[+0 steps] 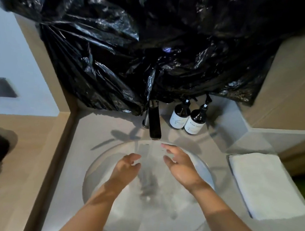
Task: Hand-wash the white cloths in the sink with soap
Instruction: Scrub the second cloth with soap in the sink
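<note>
Two hands, left hand (126, 168) and right hand (181, 168), are held empty with fingers loosely spread over the round sink (96, 186) beneath the dark faucet (154, 121), while a folded white cloth (264, 185) is seen at the worktop's right edge, beside the sink.

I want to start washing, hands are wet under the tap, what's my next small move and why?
Probably reach your right hand to the folded white cloth on the counter and bring it into the sink: water runs from the faucet, both hands are empty, no cloth visibly there.
</note>
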`<action>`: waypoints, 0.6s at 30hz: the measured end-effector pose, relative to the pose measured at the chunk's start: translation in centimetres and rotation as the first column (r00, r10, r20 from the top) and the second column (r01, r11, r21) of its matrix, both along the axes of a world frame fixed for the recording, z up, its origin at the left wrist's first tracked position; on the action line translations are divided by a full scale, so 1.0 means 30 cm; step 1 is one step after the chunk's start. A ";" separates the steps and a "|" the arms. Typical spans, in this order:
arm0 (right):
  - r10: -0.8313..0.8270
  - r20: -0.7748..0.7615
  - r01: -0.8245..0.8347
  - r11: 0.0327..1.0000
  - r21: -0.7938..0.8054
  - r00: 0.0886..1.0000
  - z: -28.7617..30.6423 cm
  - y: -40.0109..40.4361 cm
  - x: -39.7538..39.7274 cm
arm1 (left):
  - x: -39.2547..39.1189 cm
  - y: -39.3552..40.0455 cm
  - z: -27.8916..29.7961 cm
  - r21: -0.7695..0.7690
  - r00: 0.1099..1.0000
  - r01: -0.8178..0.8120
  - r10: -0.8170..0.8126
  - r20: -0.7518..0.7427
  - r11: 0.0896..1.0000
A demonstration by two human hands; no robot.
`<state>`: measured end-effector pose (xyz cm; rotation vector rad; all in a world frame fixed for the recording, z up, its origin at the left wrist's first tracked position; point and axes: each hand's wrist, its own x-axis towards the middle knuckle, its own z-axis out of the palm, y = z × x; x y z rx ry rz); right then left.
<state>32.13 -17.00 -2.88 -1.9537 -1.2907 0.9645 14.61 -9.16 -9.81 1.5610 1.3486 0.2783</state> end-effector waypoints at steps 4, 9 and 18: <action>-0.018 0.086 0.005 0.988 0.151 0.996 0.092 0.056 0.010 | -0.016 0.000 0.068 -0.008 0.998 -0.044 0.044 0.051 0.999; -0.022 0.229 -0.025 0.979 0.203 0.973 0.211 0.136 0.030 | -0.026 0.013 0.106 -0.021 0.989 -0.088 0.090 0.118 0.996; -0.053 0.408 0.016 0.996 0.093 0.912 0.205 0.219 0.034 | -0.023 0.023 0.103 -0.040 0.986 -0.086 0.091 0.138 0.995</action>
